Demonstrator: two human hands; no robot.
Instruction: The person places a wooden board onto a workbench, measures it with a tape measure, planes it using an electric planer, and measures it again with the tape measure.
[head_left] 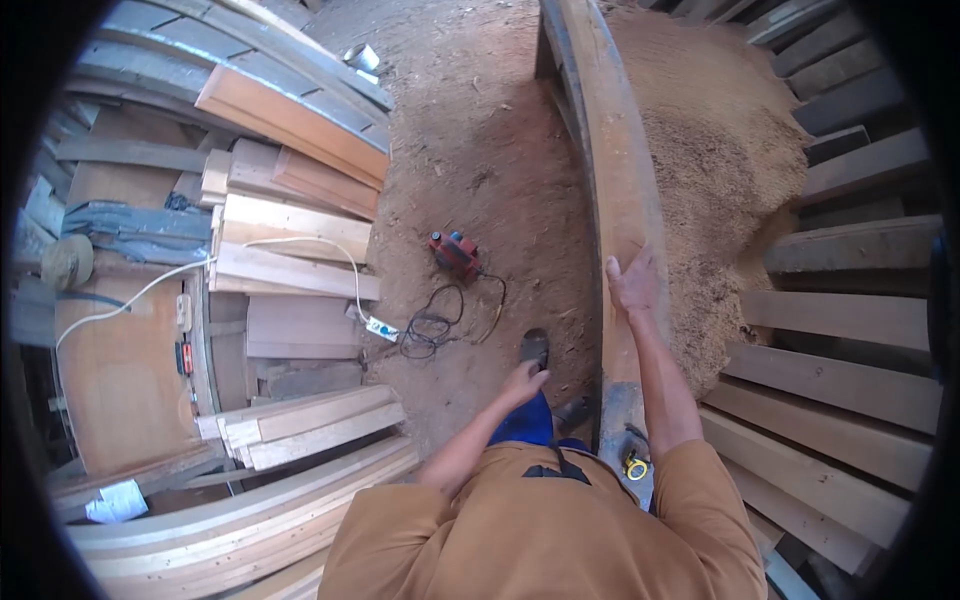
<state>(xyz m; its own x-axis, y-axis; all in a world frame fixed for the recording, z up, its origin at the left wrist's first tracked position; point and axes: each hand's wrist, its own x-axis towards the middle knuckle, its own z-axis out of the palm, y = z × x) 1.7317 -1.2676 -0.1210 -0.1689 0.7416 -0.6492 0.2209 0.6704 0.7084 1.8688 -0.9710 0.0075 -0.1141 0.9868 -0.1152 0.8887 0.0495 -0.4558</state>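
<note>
My right hand lies on the long wooden bench, its fingers spread over the worn top. Lower down, my left hand hangs over my blue-clad leg, beside the bench; its fingers are curled in and I see nothing in them. A yellow tape measure sits at the near end of the bench, close to my body. On the dirt floor to the left rests a red and black power tool, apparently an electric planer, with a black cord coiled near it.
A white power strip with a pale cable lies by stacked boards on the left. More planks fill the lower left. Right of the bench is a sawdust heap, bordered by thick timbers.
</note>
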